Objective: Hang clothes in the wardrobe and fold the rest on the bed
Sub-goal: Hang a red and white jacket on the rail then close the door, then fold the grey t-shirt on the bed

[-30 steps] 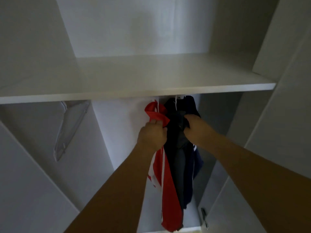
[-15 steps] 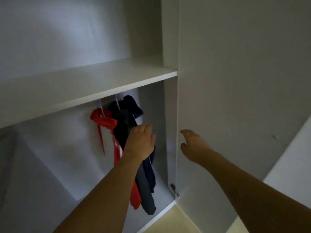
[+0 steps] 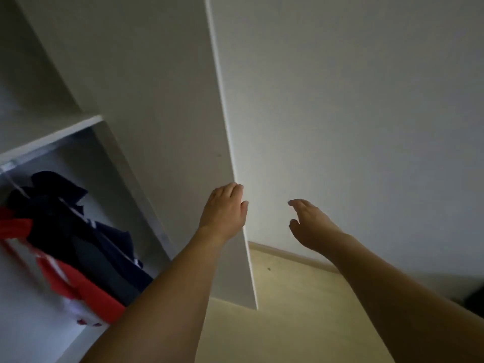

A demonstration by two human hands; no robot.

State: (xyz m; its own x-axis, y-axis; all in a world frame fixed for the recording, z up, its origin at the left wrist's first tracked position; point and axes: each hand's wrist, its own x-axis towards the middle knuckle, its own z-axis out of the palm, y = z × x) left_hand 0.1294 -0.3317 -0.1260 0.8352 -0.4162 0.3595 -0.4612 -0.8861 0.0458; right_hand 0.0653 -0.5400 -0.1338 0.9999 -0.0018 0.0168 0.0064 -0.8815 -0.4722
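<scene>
A red garment (image 3: 86, 292) and dark navy garments (image 3: 78, 231) hang under the wardrobe shelf (image 3: 52, 134) at the lower left. The white wardrobe door (image 3: 162, 100) stands open, edge-on to me. My left hand (image 3: 224, 210) is at the door's free edge, its fingers curled over the edge and the thumb on the near side. My right hand (image 3: 310, 222) hovers to the right of the door in front of the wall, with relaxed fingers and nothing in it.
A plain white wall (image 3: 353, 113) fills the right side, with a pale skirting board (image 3: 293, 255) along its foot. Yellowish floor (image 3: 288, 318) lies below the door. A dark object (image 3: 475, 301) shows at the right edge.
Both hands have left the hanging clothes. My view swung right, the left hand moved onto the door's edge, and the right hand lifted free beside the door.
</scene>
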